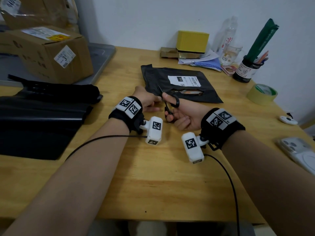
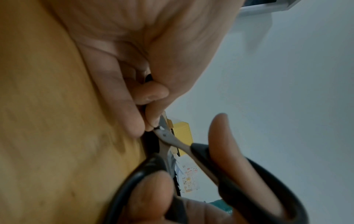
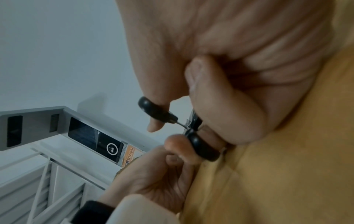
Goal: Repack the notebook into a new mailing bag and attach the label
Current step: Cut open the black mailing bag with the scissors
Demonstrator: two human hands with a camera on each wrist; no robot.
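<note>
On tabletop [image 1: 133, 176]: black mailing bag [image 1: 184, 89] lies flat, label [image 1: 185, 80] up. Right grip [image 1: 184, 116] grasps scissors [image 1: 170, 103]; left grip [image 1: 148, 101] pinches bag edge beside blades.

A home parcel-packing desk: a wooden table [image 1: 153, 176] against a plain wall, labelled cartons [image 1: 51, 53] far left, tape [image 1: 261, 94] and pen pot [image 1: 243, 70] far right.
</note>
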